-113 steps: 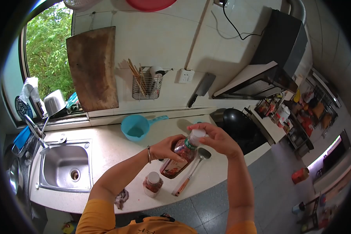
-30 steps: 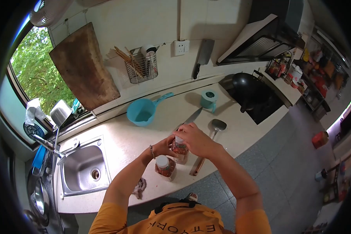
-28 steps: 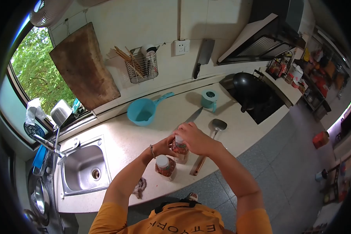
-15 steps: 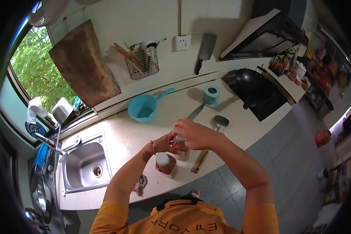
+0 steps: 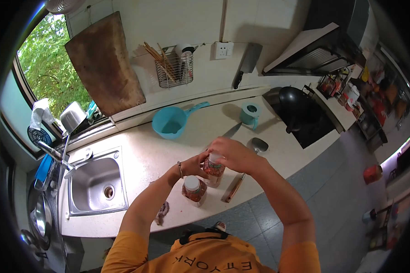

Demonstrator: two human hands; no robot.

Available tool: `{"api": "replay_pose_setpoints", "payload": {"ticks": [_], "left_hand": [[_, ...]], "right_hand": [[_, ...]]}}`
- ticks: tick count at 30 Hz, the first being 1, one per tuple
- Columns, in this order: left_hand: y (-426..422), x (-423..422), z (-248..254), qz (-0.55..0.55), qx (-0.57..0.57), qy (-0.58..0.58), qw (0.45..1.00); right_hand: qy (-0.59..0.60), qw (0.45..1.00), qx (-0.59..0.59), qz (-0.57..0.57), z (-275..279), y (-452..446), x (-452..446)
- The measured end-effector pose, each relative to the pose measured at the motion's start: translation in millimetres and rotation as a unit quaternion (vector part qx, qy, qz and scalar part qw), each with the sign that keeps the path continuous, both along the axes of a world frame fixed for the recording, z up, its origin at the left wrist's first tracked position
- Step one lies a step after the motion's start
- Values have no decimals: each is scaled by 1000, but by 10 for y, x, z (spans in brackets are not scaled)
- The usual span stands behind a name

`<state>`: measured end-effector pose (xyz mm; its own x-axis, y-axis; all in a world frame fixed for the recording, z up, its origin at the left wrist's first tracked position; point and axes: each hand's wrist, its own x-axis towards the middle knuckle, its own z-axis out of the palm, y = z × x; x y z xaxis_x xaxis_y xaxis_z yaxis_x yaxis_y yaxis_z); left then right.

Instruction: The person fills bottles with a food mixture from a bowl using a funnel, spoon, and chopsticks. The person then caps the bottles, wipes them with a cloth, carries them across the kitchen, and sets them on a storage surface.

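On the counter stands a clear jar with red contents (image 5: 213, 171) and a white lid. My left hand (image 5: 194, 165), with a bracelet on its wrist, is closed round the side of this jar. My right hand (image 5: 229, 154) covers the top from above, its fingers closed on the white lid. A second jar of red contents (image 5: 194, 190), white lid on, stands upright just left of the held one. To the right lies a spatula (image 5: 235, 187) with a wooden handle. A knife blade (image 5: 233, 130) shows beyond my right hand; its handle is hidden.
A blue ladle (image 5: 169, 123) and a light green mug (image 5: 250, 115) stand at the counter's back. The steel sink (image 5: 98, 181) is at left, a black wok (image 5: 295, 103) on the stove at right. A crumpled cloth (image 5: 162, 212) lies near the front edge.
Earlier the jar was tilted in the air between my hands; now it stands upright on the counter. Over the last second my hands stay around it while the camera view shifts slightly.
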<state>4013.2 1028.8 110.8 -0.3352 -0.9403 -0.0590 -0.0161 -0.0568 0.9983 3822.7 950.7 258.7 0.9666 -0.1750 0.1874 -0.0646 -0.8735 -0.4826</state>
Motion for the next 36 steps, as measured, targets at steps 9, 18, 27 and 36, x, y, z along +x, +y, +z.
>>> {"api": "replay_pose_setpoints", "payload": {"ticks": [9, 18, 27, 36], "left_hand": [[7, -10, 60, -7, -4, 19, 1000], [-14, 0, -22, 0, -7, 20, 1000], [-37, 11, -66, -5, 1, 24, 1000], [-44, 13, -14, -11, -19, -15, 1000]], "right_hand": [[22, 998, -1, -60, 40, 155, -21], [73, 984, -84, -139, 0, 252, 34], [58, 970, -131, -196, 100, 306, -18], [156, 965, -90, -189, 204, 324, -15]]}}
